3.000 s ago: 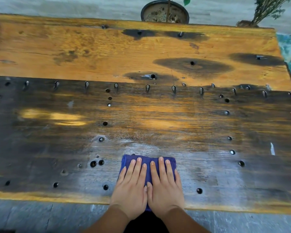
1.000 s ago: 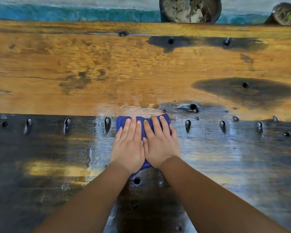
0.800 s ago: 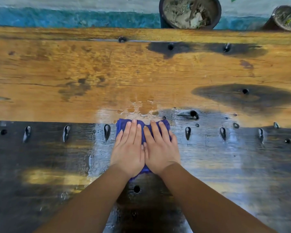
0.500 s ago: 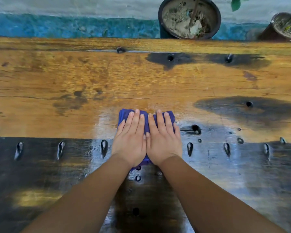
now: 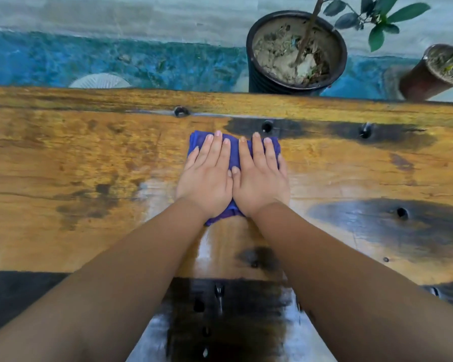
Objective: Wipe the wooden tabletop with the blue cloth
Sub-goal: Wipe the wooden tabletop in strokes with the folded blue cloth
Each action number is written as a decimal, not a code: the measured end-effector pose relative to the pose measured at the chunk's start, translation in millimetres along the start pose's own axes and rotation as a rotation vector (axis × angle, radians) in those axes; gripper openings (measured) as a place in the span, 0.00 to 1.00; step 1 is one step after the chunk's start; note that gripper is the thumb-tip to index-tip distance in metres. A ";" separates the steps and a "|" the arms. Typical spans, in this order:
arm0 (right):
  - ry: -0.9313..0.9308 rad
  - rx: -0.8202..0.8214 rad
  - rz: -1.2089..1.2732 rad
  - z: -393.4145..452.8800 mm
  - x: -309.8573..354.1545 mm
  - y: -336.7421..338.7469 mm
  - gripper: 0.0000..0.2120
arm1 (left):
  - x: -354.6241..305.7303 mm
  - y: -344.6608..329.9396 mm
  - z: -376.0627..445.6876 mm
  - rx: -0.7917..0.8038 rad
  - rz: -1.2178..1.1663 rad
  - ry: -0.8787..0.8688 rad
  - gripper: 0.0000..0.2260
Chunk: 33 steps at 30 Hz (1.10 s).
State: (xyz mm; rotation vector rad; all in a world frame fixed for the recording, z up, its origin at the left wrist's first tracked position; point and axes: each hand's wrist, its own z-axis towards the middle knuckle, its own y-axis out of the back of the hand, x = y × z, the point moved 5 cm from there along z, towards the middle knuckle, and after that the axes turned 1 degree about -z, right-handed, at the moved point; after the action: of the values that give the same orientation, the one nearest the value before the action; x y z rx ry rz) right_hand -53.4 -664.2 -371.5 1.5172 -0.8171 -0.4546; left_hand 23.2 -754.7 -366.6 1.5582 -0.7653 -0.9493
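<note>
We are looking down at our two hands lying side by side, flat on a folded blue cloth point(image 5: 232, 155), and we are pressing it onto the wooden surface point(image 5: 89, 158). The left hand point(image 5: 207, 178) and the right hand point(image 5: 259, 178) are touching at the thumbs. The fingers point(image 5: 256, 150) are lying straight and slightly spread, gripping nothing, only pressing down on the cloth. The cloth is sitting toward twelve o'clock, near the far edge of the surface, with a dark hole point(image 5: 266, 125) just beyond the fingertips at one o'clock.

We are judging the risks from here. The cloth is nearing the far edge, so pushing on could carry it over the rim and toward the black plant pot point(image 5: 296, 52) standing beyond at one o'clock. The cloth could also be snagging on the hole or bunching up under flat palms, since nothing is pinching it. Both arms are stretching far out, so pressure may be getting uneven and leaving streaks.

Compared with three seconds ago, the cloth and both hands are sitting much farther away: they were then at six o'clock, by the near edge. Half a second ago they were on the boundary between dark and pale wood; now they are well onto the pale plank, and a wet sheen is trailing behind them.
</note>
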 end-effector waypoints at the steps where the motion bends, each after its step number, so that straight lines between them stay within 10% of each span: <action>1: 0.003 -0.021 -0.007 16.6 -2.0 3.9 0.29 | 1.9 2.3 16.9 -0.012 0.001 -0.002 0.27; 16: 0.022 -0.116 -0.072 148.7 -17.8 31.7 0.28 | 15.3 18.2 141.1 -0.101 0.014 0.029 0.26; 33: 0.089 -0.067 -0.074 35.0 -11.4 10.2 0.31 | -0.5 -1.2 29.9 -0.053 0.000 0.004 0.27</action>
State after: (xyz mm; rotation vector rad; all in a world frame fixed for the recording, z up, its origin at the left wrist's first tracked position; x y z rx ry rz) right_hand -88.2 -679.7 -368.3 1.4984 -0.6725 -0.4611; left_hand -3.4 -767.9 -369.9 1.5137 -0.7315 -0.9589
